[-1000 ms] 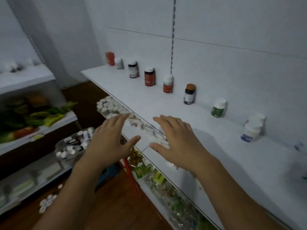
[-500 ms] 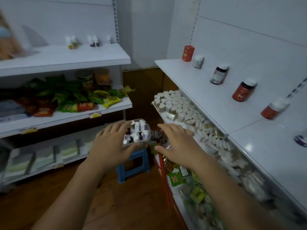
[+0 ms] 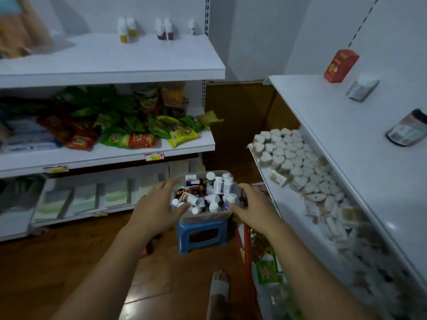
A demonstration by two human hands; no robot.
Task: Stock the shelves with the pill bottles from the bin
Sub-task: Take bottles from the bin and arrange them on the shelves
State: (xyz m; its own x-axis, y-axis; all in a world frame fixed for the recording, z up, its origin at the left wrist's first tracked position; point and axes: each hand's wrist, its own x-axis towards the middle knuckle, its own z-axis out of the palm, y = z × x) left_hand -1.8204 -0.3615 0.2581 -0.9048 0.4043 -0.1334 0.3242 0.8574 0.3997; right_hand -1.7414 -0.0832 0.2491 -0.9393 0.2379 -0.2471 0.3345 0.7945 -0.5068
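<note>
Jumbled white-capped pill bottles point(image 3: 208, 192) fill the clear plastic bin point(image 3: 204, 215), which sits on a small blue plastic stool point(image 3: 201, 235) on the brown wooden floor point(image 3: 69, 262). The left hand point(image 3: 159, 204) is at the bin's 9 o'clock and the right hand point(image 3: 254, 202) at its 3 o'clock. Both have fingers spread and grip nothing; I can't tell whether they touch the bin. At 2 o'clock, a white metal shelf point(image 3: 335, 125) holds a red box point(image 3: 340, 65).
</note>
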